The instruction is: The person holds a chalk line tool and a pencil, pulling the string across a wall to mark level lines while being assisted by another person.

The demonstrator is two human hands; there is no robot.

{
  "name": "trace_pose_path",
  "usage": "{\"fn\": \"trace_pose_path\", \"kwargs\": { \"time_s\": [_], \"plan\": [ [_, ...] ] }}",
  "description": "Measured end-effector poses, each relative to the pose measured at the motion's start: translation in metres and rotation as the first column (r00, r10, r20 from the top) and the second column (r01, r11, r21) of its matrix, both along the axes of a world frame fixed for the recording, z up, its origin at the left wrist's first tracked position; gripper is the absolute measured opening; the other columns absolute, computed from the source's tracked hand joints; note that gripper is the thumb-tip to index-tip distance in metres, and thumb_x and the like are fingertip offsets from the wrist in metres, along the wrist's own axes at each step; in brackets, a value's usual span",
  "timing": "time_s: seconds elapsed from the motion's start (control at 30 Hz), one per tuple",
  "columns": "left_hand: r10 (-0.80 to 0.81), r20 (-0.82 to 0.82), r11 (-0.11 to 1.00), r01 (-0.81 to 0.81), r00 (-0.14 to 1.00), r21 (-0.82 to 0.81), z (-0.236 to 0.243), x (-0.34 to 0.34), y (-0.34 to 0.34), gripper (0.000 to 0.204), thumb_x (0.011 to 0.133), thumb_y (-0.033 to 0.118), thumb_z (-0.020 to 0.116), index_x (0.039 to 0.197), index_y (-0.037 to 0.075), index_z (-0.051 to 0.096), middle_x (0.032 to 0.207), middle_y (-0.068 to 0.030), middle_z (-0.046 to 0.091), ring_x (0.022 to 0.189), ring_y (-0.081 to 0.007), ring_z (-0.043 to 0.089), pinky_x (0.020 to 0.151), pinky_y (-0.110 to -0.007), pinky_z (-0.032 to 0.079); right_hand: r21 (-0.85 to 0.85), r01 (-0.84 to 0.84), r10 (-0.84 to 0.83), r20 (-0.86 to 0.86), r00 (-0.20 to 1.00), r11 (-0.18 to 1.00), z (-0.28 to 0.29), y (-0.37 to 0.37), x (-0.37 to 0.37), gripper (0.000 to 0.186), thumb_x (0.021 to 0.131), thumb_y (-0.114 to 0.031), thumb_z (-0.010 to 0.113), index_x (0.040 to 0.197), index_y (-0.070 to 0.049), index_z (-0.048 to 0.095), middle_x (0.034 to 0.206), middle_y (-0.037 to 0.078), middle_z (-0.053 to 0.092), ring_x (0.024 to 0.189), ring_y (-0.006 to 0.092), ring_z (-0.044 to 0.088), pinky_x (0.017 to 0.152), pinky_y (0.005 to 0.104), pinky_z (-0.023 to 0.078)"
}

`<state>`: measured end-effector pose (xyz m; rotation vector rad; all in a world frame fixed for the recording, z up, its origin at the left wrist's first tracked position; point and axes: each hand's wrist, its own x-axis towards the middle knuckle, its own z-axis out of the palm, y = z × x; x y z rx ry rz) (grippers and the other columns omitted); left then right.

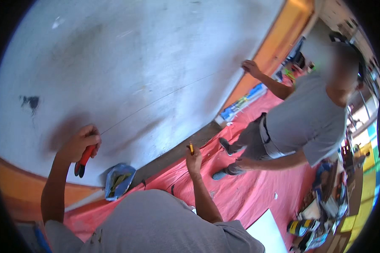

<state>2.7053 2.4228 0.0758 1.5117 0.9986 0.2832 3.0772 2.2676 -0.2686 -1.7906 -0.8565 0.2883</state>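
My left hand (pixel 82 142), raised close to the pale wall (pixel 156 55), is closed round a red and black hand tool (pixel 86 156). From its fingers a thin dark string (pixel 164 96) stretches up to the right across the wall. The far end reaches a co-worker's hand (pixel 251 68), pressed near the wall's orange edge. My right hand (pixel 194 159) is held lower, away from the wall, with a short yellow and black stick (pixel 191 148) upright in its grip. I cannot make out whether that is a pencil or a marker.
The co-worker (pixel 299 114) stands on the right on pink sheeting (pixel 245 185). A blue bag (pixel 119 181) sits at the wall's foot. A white board (pixel 268 232) lies at the lower right, beside piled tools and boxes (pixel 321 211). Orange trim (pixel 266 50) borders the wall.
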Motion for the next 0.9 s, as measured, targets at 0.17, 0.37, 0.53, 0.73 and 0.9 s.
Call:
{"fn": "trace_pose_path", "kwargs": {
  "time_s": [0.17, 0.37, 0.53, 0.73, 0.9],
  "plan": [
    [-0.028, -0.060, 0.988, 0.037, 0.998, 0.150, -0.004, -0.042, -0.003, 0.021, 0.097, 0.023, 0.060, 0.095, 0.003, 0.056, 0.077, -0.0071, 0.060, 0.065, -0.0164, 0.059, 0.060, -0.033, 0.051, 0.013, -0.127, 0.127, -0.195, 0.973, 0.992, 0.002, -0.022, 0.004, 0.020, 0.095, -0.004, 0.056, 0.111, 0.004, 0.065, 0.078, 0.002, 0.063, 0.055, 0.0122, 0.050, 0.045, 0.0278, 0.040],
    [0.138, 0.112, 0.986, -0.147, 0.984, 0.077, -0.011, -0.090, -0.027, 0.023, 0.097, 0.024, 0.063, 0.099, 0.002, 0.057, 0.082, -0.0063, 0.059, 0.069, -0.0148, 0.059, 0.062, -0.031, 0.049, -0.022, -0.222, 0.223, 0.059, 0.973, 0.975, -0.006, 0.003, 0.000, 0.048, 0.096, -0.015, 0.063, 0.137, 0.009, 0.056, 0.111, 0.025, 0.069, 0.097, 0.0345, 0.067, 0.086, 0.0435, 0.053],
    [0.215, 0.111, 0.969, -0.226, 0.970, 0.097, -0.016, -0.140, -0.052, 0.024, 0.096, 0.024, 0.063, 0.101, 0.001, 0.057, 0.086, -0.0058, 0.058, 0.072, -0.0139, 0.059, 0.062, -0.029, 0.049, -0.123, -0.343, 0.355, 0.094, 0.930, 0.931, -0.018, 0.029, -0.035, 0.036, 0.097, -0.017, 0.061, 0.121, 0.009, 0.063, 0.101, 0.023, 0.068, 0.090, 0.0343, 0.066, 0.080, 0.0448, 0.052],
    [0.306, 0.056, 0.934, -0.311, 0.951, 0.176, -0.012, -0.199, -0.063, 0.025, 0.095, 0.025, 0.063, 0.100, 0.001, 0.056, 0.085, -0.0060, 0.058, 0.071, -0.0143, 0.059, 0.061, -0.029, 0.048, -0.069, -0.433, 0.437, 0.056, 0.898, 0.899, -0.007, 0.053, -0.098, 0.031, 0.096, -0.017, 0.063, 0.112, 0.009, 0.068, 0.098, 0.021, 0.070, 0.086, 0.0346, 0.067, 0.079, 0.0438, 0.052],
    [0.197, -0.056, 0.923, -0.166, 0.979, 0.347, -0.015, -0.245, -0.045, 0.020, 0.094, 0.022, 0.062, 0.100, 0.004, 0.057, 0.080, -0.0029, 0.056, 0.068, -0.0122, 0.054, 0.060, -0.029, 0.047, -0.072, -0.339, 0.346, 0.134, 0.929, 0.938, -0.027, 0.030, -0.132, 0.022, 0.093, -0.010, 0.065, 0.110, 0.004, 0.071, 0.098, 0.019, 0.072, 0.087, 0.0294, 0.068, 0.082, 0.0404, 0.054]
  ]
}}
